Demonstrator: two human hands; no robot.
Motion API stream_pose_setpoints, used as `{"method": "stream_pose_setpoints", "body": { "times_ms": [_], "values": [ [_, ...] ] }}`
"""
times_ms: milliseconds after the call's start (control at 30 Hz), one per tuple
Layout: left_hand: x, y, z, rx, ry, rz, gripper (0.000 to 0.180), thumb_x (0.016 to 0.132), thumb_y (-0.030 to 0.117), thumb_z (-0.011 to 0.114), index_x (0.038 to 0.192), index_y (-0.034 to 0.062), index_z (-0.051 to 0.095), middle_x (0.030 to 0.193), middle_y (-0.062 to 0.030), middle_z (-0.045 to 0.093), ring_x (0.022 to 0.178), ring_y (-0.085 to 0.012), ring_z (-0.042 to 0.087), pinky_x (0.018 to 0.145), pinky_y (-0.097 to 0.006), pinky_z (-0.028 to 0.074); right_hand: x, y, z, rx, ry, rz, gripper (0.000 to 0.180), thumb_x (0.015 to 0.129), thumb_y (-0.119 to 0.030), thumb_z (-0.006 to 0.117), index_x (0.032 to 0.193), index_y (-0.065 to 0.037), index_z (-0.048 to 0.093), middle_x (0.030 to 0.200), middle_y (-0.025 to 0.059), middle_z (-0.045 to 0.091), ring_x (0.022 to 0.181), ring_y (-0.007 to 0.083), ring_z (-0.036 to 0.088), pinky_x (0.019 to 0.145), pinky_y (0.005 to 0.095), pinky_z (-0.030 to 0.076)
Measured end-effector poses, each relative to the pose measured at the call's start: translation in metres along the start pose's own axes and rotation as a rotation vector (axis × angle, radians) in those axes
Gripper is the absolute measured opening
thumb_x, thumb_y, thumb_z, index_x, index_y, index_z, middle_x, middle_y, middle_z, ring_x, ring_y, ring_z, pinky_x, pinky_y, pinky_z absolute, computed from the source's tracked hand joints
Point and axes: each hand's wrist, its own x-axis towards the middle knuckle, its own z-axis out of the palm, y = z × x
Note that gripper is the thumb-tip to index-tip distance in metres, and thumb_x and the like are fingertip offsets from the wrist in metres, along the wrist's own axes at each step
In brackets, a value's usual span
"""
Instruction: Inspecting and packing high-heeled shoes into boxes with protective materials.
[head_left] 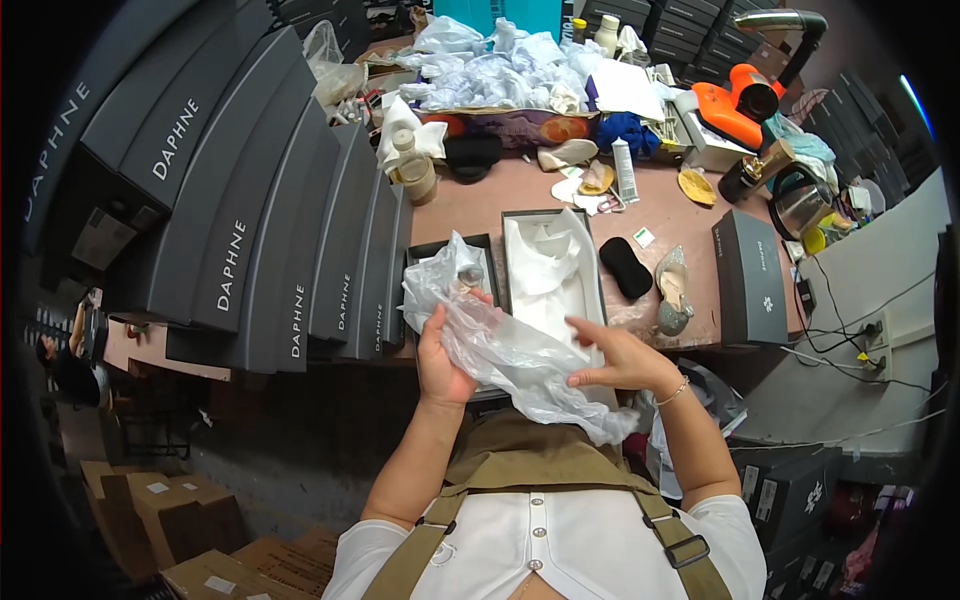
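Plastic bag (505,352) crosses the near end of the open box (591,275): your left fingers (432,338) clamp it, right fingers (600,339) stand apart. You're apparently arranging it; next likely calls for two-handed gripping.

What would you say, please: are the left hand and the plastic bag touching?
Touching: the head view shows the left hand gripping the plastic bag.
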Motion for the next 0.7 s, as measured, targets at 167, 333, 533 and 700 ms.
{"method": "stream_pose_setpoints", "body": {
  "times_ms": [167, 333, 533, 700],
  "values": [
    [-0.003, 0.024, -0.011, -0.039, -0.03, 0.117, 0.047, 0.094, 0.036, 0.048, 0.128, 0.0038, 0.049, 0.127, -0.0128, 0.055, 0.118, -0.0294, 0.053, 0.104, -0.044, 0.039, -0.025, 0.035, 0.03, 0.61, 0.005, 0.066, 0.021, 0.089, -0.02, 0.066, 0.102, -0.004, 0.061, 0.104, 0.006, 0.059, 0.094, 0.0072, 0.053, 0.08, 0.0234, 0.045],
    [0.006, 0.033, -0.039, -0.013, 0.095, 0.165, 0.046, 0.093, 0.034, 0.051, 0.128, 0.003, 0.05, 0.127, -0.0123, 0.055, 0.117, -0.0275, 0.053, 0.102, -0.044, 0.04, -0.027, 0.047, 0.035, 0.839, 0.241, 0.382, 0.023, 0.09, -0.013, 0.062, 0.108, -0.002, 0.053, 0.119, 0.0099, 0.054, 0.102, 0.0125, 0.054, 0.088, 0.0258, 0.045],
    [0.005, 0.03, -0.047, -0.098, 0.098, 0.137, 0.04, 0.091, 0.026, 0.059, 0.124, 0.0034, 0.053, 0.123, -0.0108, 0.058, 0.115, -0.0259, 0.054, 0.101, -0.042, 0.042, -0.027, 0.013, 0.048, 0.817, 0.034, 0.245, 0.053, 0.084, -0.011, 0.069, 0.13, 0.001, 0.047, 0.108, 0.0042, 0.059, 0.093, 0.0097, 0.055, 0.082, 0.0238, 0.045],
    [0.002, 0.042, -0.056, 0.066, 0.15, 0.155, 0.04, 0.089, 0.022, 0.061, 0.123, 0.004, 0.053, 0.119, -0.0101, 0.059, 0.112, -0.0256, 0.055, 0.099, -0.043, 0.042, -0.04, 0.023, 0.035, 0.946, 0.232, 0.371, 0.015, 0.087, -0.011, 0.063, 0.099, -0.003, 0.059, 0.083, -0.0036, 0.058, 0.067, 0.0034, 0.05, 0.062, 0.0182, 0.042]
  ]
}}
